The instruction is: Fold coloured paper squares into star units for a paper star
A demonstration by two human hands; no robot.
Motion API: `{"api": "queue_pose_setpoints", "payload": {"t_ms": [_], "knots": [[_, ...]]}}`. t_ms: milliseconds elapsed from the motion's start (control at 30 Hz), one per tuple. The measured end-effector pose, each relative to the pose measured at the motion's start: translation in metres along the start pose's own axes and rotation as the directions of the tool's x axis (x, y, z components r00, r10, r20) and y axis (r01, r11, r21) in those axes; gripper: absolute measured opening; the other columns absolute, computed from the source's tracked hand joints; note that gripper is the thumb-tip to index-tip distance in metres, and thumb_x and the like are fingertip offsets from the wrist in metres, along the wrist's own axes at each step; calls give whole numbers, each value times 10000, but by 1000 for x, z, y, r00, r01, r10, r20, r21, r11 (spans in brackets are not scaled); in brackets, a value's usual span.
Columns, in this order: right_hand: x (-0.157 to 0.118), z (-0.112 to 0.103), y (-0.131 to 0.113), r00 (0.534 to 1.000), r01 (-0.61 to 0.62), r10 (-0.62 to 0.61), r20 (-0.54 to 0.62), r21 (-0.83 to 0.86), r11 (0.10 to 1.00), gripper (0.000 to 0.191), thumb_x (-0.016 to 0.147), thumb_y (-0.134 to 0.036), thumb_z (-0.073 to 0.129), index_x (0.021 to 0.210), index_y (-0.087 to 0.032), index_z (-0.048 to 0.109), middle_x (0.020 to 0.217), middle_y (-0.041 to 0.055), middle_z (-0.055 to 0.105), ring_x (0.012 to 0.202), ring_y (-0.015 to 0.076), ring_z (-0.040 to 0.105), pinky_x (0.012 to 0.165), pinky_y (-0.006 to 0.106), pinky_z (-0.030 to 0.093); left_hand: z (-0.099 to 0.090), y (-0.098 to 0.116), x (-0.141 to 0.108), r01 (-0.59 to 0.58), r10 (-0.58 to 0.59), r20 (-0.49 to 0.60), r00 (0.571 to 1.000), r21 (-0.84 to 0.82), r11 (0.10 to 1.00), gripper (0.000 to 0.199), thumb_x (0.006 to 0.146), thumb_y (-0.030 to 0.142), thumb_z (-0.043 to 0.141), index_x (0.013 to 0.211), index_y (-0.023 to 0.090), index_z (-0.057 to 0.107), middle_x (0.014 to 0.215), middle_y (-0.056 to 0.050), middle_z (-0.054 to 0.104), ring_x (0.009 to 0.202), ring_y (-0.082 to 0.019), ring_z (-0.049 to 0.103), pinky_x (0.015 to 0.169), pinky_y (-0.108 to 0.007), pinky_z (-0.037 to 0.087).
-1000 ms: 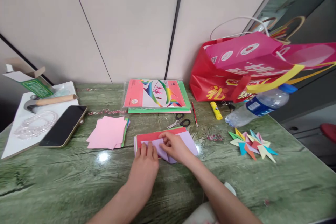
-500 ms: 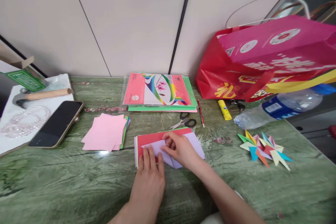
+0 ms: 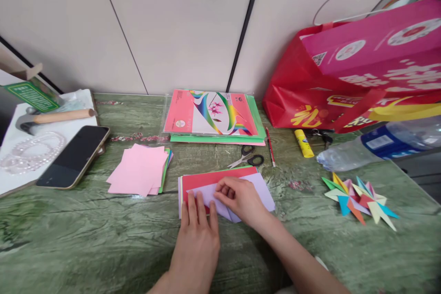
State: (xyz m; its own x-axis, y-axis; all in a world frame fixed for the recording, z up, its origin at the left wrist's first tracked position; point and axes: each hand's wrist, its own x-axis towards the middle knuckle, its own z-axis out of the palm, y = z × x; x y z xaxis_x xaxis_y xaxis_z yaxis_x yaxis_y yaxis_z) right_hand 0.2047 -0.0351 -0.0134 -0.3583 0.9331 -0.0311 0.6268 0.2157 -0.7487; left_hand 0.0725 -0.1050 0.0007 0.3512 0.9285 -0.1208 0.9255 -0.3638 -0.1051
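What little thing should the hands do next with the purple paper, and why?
I think the right hand might gently press along the fold in the purple paper. The left hand lies flat with its fingers spread on the paper's left part, so it could steady it, and the right hand's curled fingers are already over the middle.

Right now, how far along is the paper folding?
Looks done: the star shapes, already folded. In hand: a purple sheet, partly folded, pressed by the left hand, with the right hand's fingertips on it. Probably left: finishing that sheet; perhaps the flat pink squares too, though I cannot tell how many are needed.
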Motion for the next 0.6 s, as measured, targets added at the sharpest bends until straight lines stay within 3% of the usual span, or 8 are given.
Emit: {"api": "queue_pose_setpoints", "payload": {"t_ms": [300, 600], "knots": [[0, 0, -1, 999, -35, 35, -6, 15, 999, 43, 730, -226, 595, 710, -190, 581, 597, -28, 588, 519, 96, 519, 519, 197, 408, 7, 0, -1, 17, -18, -17, 1000, -68, 998, 486, 713, 146, 526, 1199, 155, 526, 1282, -225, 455, 1184, -397, 391, 915, -612, 321], [1, 1, 1, 997, -53, 56, -45, 60, 997, 43, 707, -216, 612, 700, -187, 581, 556, -30, 580, 486, 94, 513, 495, 192, 405, 1, -4, 0, -12, 12, -1, 1000, -44, 999, 499, 702, 193, 591, 1195, 144, 533, 1278, -248, 444, 1156, -425, 401, 896, -558, 381]]}}
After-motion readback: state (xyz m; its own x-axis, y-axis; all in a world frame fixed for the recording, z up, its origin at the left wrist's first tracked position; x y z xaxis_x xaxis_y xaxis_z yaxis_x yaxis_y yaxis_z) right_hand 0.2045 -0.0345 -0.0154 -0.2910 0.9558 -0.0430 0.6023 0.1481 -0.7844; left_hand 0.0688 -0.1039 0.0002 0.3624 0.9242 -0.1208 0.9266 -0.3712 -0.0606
